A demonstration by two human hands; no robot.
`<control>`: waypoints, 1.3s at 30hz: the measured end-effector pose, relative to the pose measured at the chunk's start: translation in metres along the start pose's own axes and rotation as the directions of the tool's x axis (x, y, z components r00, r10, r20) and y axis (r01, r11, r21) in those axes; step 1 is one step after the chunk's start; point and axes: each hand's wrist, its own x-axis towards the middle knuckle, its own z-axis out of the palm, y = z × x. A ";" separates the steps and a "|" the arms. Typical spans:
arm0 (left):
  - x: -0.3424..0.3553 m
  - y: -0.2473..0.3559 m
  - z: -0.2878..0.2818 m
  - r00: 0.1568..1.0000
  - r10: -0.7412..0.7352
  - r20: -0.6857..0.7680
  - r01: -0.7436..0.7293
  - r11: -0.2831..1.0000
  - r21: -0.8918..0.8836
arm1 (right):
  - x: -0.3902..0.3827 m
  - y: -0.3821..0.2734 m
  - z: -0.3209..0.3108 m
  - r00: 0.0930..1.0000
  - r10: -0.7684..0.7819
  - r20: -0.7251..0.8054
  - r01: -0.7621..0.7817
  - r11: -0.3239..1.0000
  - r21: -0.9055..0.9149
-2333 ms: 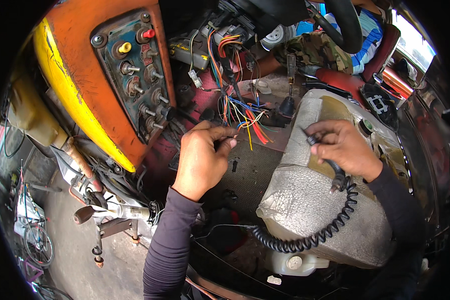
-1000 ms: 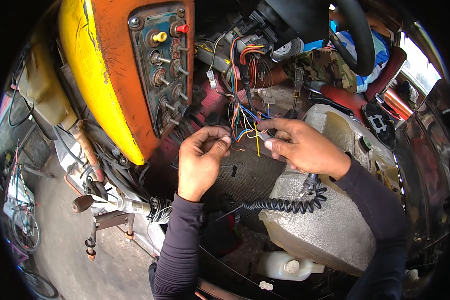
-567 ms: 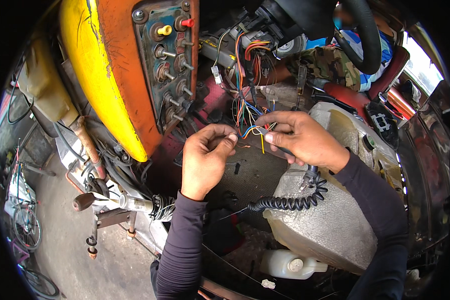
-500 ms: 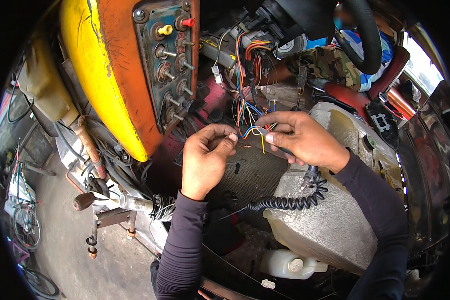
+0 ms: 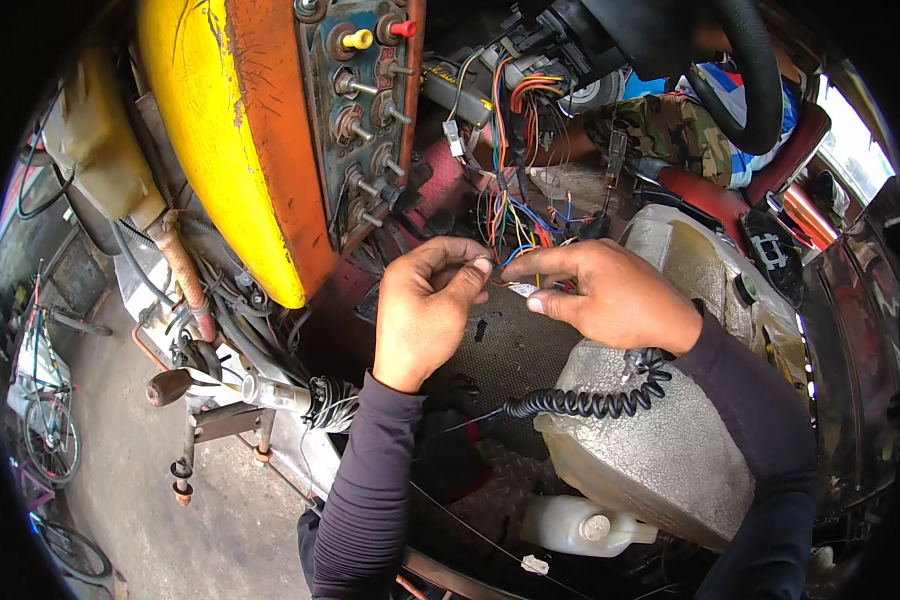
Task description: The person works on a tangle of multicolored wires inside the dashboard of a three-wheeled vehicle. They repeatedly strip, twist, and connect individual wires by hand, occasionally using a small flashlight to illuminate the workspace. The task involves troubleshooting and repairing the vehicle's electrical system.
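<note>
pinching what looks like a blue wire (image 5: 516, 253), the left hand (image 5: 425, 310) sits opposite the right hand (image 5: 620, 295), whose thumb and forefinger have a small pale piece (image 5: 521, 289) between them; whether they press on it i cannot tell. below lies the coiled cord (image 5: 590, 403). farther off, loose wires (image 5: 502, 205) hang beneath the black column (image 5: 580, 40); holding the left pinch steady and moving only the right fingers should, i'd judge, spare them.
</note>
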 end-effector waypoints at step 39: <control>-0.001 -0.005 -0.006 0.999 -0.051 -0.009 0.050 0.995 -0.090 | -0.020 -0.026 -0.013 0.958 0.281 0.054 -0.281 0.888 0.365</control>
